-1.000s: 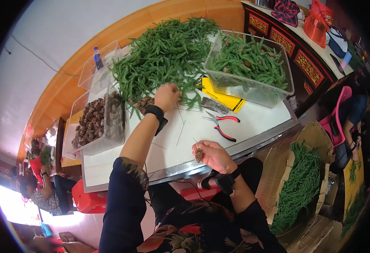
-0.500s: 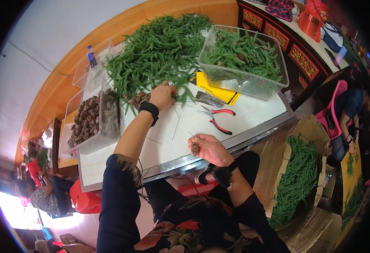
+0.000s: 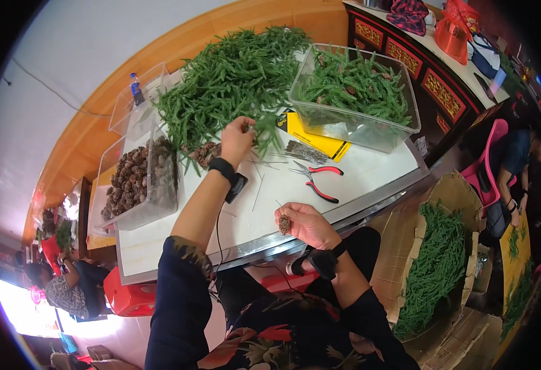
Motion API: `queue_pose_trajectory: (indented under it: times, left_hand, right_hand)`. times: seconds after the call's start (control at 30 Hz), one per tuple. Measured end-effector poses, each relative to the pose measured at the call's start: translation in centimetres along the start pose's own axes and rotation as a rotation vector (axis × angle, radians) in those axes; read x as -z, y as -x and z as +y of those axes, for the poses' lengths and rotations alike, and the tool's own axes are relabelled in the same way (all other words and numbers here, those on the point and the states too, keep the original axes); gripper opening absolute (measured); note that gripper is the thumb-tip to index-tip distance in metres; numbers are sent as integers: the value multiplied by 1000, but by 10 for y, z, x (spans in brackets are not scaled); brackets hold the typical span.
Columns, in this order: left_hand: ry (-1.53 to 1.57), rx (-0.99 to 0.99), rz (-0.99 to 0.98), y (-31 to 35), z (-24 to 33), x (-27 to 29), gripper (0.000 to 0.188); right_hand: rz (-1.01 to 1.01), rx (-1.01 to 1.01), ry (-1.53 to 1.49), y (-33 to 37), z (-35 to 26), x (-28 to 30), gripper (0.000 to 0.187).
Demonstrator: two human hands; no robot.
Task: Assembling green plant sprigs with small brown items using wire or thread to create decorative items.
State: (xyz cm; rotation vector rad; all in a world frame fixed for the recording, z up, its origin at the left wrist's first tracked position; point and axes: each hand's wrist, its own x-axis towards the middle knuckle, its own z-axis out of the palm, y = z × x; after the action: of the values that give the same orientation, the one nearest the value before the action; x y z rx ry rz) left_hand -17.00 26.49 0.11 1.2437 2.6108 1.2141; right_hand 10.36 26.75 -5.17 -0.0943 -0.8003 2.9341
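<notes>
My right hand (image 3: 307, 223) is closed around a small brown pine cone (image 3: 284, 225) near the table's front edge; a thin wire sticks up from the cone. Farther off, at the near side of a big heap of green artificial pine sprigs (image 3: 227, 80), my left hand (image 3: 237, 143) has its thumb and fingers pinched together. They appear to grip a green sprig (image 3: 264, 134), though the fingertips partly hide it. Loose pine cones (image 3: 203, 153) lie beside my left wrist. Thin wires (image 3: 258, 191) are scattered on the white tabletop between my hands.
Red-handled pliers (image 3: 317, 179) lie right of centre, near a wire bundle (image 3: 304, 152) and a yellow card (image 3: 320, 139). A clear bin (image 3: 375, 132) of sprigs stands behind, another bin (image 3: 159, 203) of cones at left. Right of the table is a cardboard box (image 3: 400, 246) of greenery.
My left fingers have drawn together at the heap, and the sprig beside them has shifted. My right hand still holds the cone, slightly lower in view.
</notes>
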Motion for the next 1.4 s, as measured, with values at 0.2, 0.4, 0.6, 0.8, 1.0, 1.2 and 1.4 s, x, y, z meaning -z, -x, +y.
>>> queue_pose_trajectory:
  times: [0.2, 0.4, 0.6, 0.8, 1.0, 1.2, 1.4]
  left_hand:
    - [548, 23, 70, 56, 28, 58, 13]
    - [1075, 198, 33, 160, 60, 96, 14]
    - [1248, 146, 73, 215, 39, 90, 16]
    - [1271, 187, 85, 238, 29, 102, 15]
    - [1081, 239, 413, 246, 51, 122, 15]
    - [451, 182, 74, 254, 38, 130, 18]
    - [559, 243, 18, 252, 30, 118, 21]
  right_hand:
    - [58, 12, 32, 4, 1, 4, 20]
    - [75, 18, 112, 9, -5, -28, 20]
    - [-100, -57, 188, 10, 0, -66, 20]
    - [61, 112, 527, 12, 6, -88, 11]
    - [19, 214, 894, 10, 4, -97, 7]
    - [-129, 220, 1133, 4, -4, -104, 6]
    - [-144, 44, 1035, -1, -9, -106, 6]
